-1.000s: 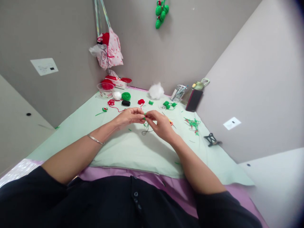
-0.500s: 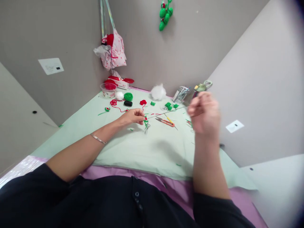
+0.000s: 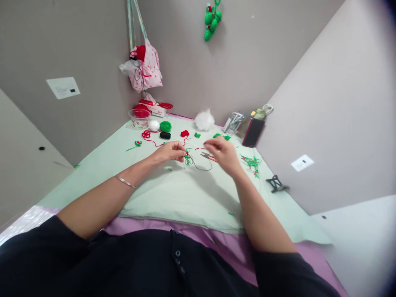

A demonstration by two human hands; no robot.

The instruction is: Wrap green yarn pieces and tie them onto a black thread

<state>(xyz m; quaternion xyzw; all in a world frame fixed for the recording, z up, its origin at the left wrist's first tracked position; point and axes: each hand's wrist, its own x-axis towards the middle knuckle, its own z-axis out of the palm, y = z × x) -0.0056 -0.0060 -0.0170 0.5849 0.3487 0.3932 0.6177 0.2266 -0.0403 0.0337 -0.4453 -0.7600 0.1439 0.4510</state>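
Note:
My left hand (image 3: 173, 152) pinches a small red and green crochet piece (image 3: 187, 155) between thumb and fingertips, just above the table. A dark thread (image 3: 202, 169) hangs from this piece in a slack loop and rises toward my right hand (image 3: 223, 153). The fingers of that hand are pinched together, slightly blurred; whether a needle is between them cannot be made out. Partly covered by my right hand, a pair of thread snips (image 3: 206, 156) lies on the table.
Behind my hands are a black thread spool (image 3: 165, 135), green yarn (image 3: 165, 126), white stuffing (image 3: 204, 120) and a red crochet piece (image 3: 185, 133). To the right are a phone (image 3: 253, 133), green yarn scraps (image 3: 252, 163) and a black stand (image 3: 277, 184). A plastic tub (image 3: 139, 120) stands back left.
My right hand has come down and left, from high on the right to near my left hand. The thread, taut before, now hangs slack. My left hand keeps its grip on the crochet piece.

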